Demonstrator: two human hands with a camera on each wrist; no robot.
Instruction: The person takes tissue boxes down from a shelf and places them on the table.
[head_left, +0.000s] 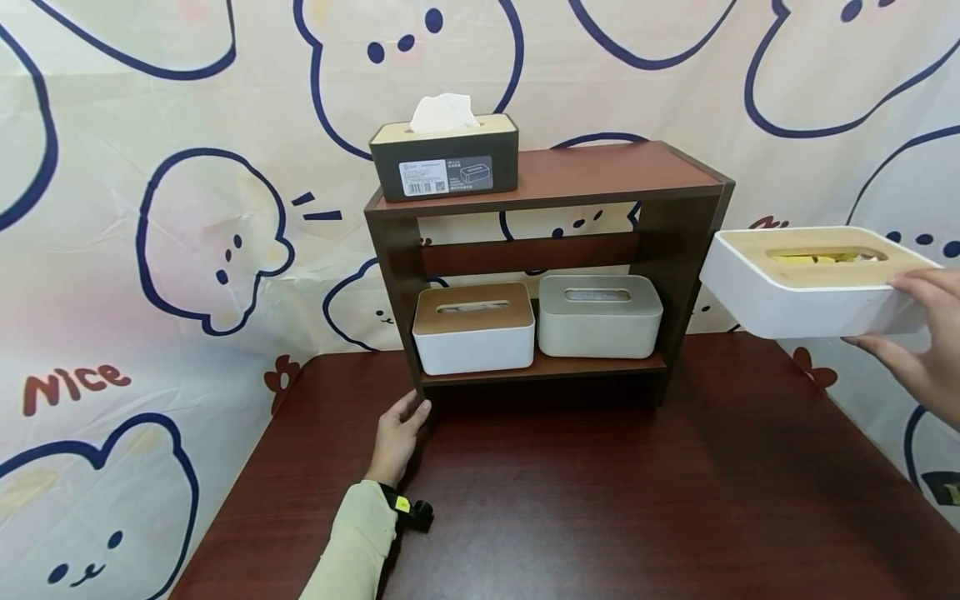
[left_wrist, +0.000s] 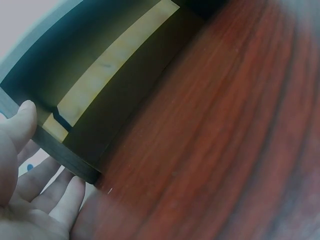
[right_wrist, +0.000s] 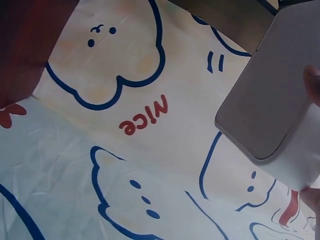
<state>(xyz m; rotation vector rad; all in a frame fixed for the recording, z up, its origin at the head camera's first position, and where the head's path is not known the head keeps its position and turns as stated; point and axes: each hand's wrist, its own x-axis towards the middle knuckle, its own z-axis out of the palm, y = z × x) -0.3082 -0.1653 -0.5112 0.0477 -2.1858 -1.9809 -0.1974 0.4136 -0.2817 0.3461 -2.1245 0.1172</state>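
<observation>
My right hand (head_left: 933, 342) holds a white tissue box (head_left: 825, 304) with a pale wooden lid, raised in the air to the right of a small brown shelf (head_left: 697, 283). Something yellow shows through the slot in its lid. From the right wrist the box's grey underside (right_wrist: 270, 85) is visible, with little of the hand. At the shelf's lower left corner, my left hand (head_left: 397, 437) grips the side panel. Its thumb (left_wrist: 25, 122) lies on one face of that panel, the other fingers (left_wrist: 70, 200) round the far side.
On the lower shelf board stand a white tissue box (head_left: 476, 346) with a brown lid and a grey-green tissue box (head_left: 600, 321). A dark tissue box (head_left: 450, 158), tissue poking out, sits on top at the left. The shelf stands on a reddish-brown table (head_left: 570, 492) before a cartoon-printed cloth (head_left: 97, 275).
</observation>
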